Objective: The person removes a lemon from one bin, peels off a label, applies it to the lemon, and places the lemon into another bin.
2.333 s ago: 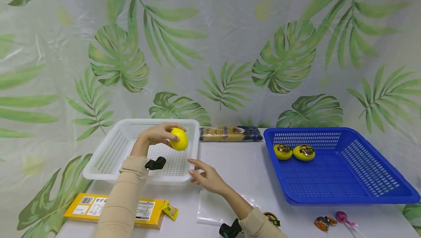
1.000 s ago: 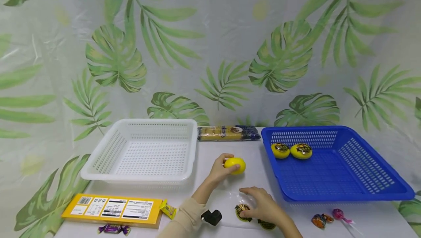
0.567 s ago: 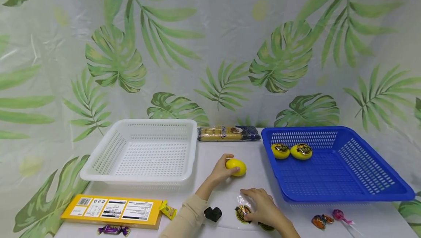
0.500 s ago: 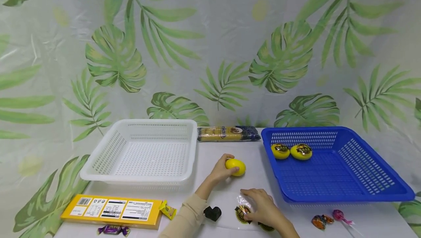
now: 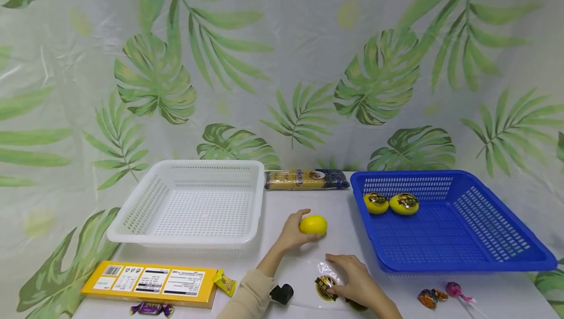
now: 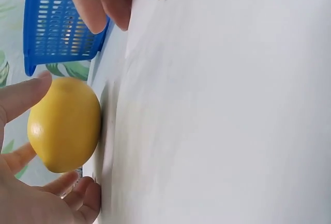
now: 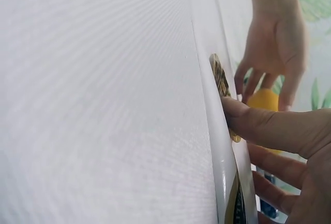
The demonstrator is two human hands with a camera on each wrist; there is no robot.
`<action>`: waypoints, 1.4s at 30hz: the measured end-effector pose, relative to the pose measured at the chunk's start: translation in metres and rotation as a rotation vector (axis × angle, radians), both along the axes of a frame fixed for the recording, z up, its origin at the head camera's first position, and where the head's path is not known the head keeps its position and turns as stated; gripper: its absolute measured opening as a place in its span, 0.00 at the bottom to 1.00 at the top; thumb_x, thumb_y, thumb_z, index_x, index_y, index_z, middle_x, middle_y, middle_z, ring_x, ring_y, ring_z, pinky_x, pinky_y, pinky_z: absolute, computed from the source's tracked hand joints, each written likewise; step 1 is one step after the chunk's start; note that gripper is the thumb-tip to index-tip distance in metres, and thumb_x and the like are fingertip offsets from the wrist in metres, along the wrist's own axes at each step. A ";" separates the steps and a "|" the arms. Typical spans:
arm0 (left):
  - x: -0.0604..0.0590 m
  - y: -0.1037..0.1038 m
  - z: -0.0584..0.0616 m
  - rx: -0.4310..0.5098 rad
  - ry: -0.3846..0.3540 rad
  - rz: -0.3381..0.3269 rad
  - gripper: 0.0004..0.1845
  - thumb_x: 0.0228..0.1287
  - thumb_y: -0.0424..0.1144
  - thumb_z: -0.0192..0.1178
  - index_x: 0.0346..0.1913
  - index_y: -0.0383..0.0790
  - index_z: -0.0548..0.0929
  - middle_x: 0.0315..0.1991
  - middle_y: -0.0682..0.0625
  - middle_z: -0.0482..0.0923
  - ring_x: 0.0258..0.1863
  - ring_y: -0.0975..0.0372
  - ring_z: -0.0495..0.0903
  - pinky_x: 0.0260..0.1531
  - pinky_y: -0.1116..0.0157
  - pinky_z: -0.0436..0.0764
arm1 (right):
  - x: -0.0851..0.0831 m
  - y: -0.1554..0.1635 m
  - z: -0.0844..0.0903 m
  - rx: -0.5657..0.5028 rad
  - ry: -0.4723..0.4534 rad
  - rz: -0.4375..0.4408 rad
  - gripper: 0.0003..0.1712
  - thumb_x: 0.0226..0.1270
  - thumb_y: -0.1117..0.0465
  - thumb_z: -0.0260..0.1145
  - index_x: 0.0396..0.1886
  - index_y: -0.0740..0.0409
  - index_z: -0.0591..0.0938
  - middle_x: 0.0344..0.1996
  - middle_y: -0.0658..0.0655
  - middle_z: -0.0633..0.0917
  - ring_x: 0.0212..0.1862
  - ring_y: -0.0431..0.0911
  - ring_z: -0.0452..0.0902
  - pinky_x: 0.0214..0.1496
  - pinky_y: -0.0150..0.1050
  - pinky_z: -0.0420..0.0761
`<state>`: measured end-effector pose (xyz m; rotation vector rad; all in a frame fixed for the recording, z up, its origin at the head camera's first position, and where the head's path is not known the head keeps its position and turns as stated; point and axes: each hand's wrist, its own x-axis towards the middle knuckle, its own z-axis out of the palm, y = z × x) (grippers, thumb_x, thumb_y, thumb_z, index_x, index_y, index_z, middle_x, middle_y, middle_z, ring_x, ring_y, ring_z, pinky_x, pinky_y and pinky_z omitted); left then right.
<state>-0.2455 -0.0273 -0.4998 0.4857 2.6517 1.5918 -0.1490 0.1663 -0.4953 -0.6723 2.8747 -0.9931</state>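
Note:
A yellow lemon (image 5: 313, 225) sits on the white tabletop, close over its shadow. My left hand (image 5: 294, 232) lies around its left side, fingers spread loosely; in the left wrist view the thumb (image 6: 26, 97) overlaps the edge of the lemon (image 6: 66, 125) and one finger passes behind it. My right hand (image 5: 359, 282) rests on a clear plastic sheet (image 5: 304, 270) carrying round black-and-gold stickers (image 5: 326, 287). Its thumb (image 7: 240, 110) presses on one sticker (image 7: 220, 76), the other fingers stretched out beyond. A second sticker is partly hidden under that hand.
A white basket (image 5: 182, 238) stands left; a blue basket (image 5: 467, 265) at right holds two labelled lemons (image 5: 404, 204). A pasta packet (image 5: 306, 180) lies behind. In front are a yellow box (image 5: 150, 284), wrapped sweets (image 5: 152, 308) and a lollipop (image 5: 454, 288).
My left hand has brought the lemon from over the white basket to the table middle and its fingers have loosened. My right hand has moved right and down onto the stickers.

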 end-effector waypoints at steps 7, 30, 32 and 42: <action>0.007 0.003 0.001 -0.071 0.043 0.012 0.39 0.45 0.37 0.71 0.63 0.33 0.69 0.53 0.33 0.71 0.50 0.46 0.73 0.52 0.48 0.72 | -0.001 0.003 -0.003 -0.017 0.010 0.007 0.41 0.39 0.55 0.79 0.56 0.64 0.77 0.51 0.61 0.80 0.53 0.60 0.72 0.53 0.63 0.68; 0.062 -0.008 0.021 -0.502 0.114 -0.190 0.25 0.40 0.42 0.76 0.47 0.47 0.84 0.37 0.54 0.82 0.40 0.63 0.75 0.40 0.59 0.73 | -0.002 0.001 -0.001 0.091 0.012 -0.179 0.40 0.31 0.53 0.82 0.50 0.61 0.81 0.40 0.55 0.77 0.47 0.55 0.70 0.49 0.53 0.71; 0.065 -0.007 0.020 -0.548 0.112 -0.187 0.26 0.36 0.43 0.77 0.45 0.49 0.84 0.36 0.55 0.81 0.39 0.64 0.73 0.39 0.61 0.71 | -0.004 0.003 0.000 0.090 0.005 -0.184 0.36 0.32 0.57 0.82 0.48 0.60 0.81 0.38 0.53 0.78 0.46 0.53 0.71 0.49 0.51 0.72; 0.075 -0.002 0.010 -0.642 0.186 -0.132 0.21 0.34 0.44 0.77 0.39 0.54 0.86 0.40 0.53 0.76 0.42 0.61 0.69 0.39 0.62 0.64 | -0.008 0.010 0.000 0.094 -0.005 -0.188 0.28 0.38 0.62 0.79 0.45 0.58 0.83 0.31 0.47 0.76 0.40 0.45 0.71 0.46 0.44 0.72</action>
